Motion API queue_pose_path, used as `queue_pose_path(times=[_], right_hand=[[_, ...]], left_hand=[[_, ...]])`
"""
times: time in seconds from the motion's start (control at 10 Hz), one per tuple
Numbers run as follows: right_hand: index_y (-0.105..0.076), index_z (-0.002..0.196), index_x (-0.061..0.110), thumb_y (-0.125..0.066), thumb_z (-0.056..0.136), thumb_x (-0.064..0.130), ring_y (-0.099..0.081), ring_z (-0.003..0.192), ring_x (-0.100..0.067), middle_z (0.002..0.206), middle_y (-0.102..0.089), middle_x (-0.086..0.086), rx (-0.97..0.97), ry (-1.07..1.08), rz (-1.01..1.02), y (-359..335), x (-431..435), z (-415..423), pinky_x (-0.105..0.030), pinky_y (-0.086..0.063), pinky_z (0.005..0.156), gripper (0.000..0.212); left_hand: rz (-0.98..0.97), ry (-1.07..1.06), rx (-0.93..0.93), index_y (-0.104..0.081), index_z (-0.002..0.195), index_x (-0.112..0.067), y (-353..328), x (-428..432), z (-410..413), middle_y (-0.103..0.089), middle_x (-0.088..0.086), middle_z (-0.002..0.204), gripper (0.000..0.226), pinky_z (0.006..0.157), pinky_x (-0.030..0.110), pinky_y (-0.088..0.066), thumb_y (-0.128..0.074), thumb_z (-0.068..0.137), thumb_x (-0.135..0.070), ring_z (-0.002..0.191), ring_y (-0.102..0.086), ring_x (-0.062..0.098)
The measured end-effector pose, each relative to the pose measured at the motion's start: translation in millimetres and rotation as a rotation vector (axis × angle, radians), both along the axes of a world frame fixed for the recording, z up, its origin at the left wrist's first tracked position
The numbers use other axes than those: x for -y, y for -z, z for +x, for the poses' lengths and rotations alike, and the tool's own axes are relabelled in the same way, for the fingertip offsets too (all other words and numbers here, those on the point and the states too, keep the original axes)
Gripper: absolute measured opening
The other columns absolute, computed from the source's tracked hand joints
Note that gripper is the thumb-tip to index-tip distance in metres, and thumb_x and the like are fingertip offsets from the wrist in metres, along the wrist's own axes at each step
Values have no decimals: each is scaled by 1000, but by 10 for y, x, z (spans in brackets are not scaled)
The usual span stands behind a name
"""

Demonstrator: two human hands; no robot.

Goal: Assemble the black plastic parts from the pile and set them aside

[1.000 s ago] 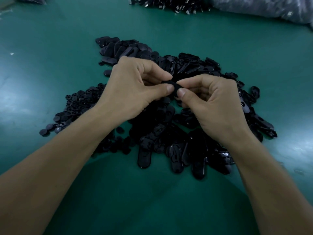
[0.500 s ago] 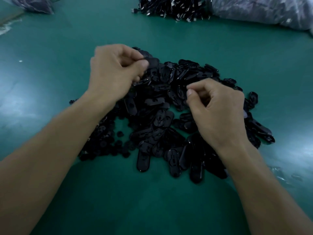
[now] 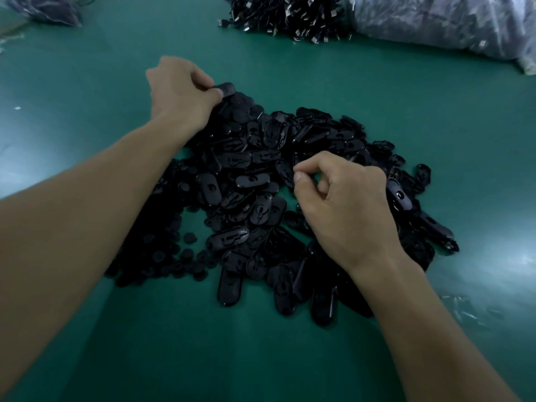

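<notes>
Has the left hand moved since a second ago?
Yes. The left hand, pinching a black oval plastic part, has gone from the middle of the pile of black plastic parts to its far left edge.

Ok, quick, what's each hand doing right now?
Left hand: pinches a black oval part at the far edge of the pile.
Right hand: fingers curled, thumb against forefinger; cannot tell whether it holds anything.

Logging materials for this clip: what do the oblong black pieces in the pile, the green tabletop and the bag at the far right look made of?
Oblong pieces: likely moulded hard plastic, semi-gloss; their edges catch highlights. Tabletop: smooth green mat, perhaps rubber or vinyl, with soft light patches. Bag: thin clear plastic film, crinkled and shiny.
</notes>
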State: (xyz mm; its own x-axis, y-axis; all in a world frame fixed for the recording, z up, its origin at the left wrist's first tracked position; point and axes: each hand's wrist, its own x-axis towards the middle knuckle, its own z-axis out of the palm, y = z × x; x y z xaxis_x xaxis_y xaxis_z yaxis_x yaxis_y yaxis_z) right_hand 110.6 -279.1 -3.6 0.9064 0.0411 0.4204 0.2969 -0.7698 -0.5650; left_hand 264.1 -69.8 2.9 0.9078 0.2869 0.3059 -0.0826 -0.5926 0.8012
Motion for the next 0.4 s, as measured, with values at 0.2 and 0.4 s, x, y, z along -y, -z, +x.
queue_pose_path(times=[0.2,0.4], right_hand=[[-72,93,19,-62,97,21,-46,42,-7,44,-38,18,13,2,-7,8,11,13,-23,-39,44,11],[-70,90,19,-64,97,15,-54,53,2,56,-47,24,112,40,125,-110,11,-17,-10,-40,50,10]], left_hand=[[26,-72,14,-74,107,-16,28,19,-19,-68,-3,91,25,88,21,-50,-75,86,-30,100,-65,12],[49,166,112,-70,77,-30,-154,204,-616,-63,-21,66,11,54,2,-41,-70,86,-25,58,-57,-14]])
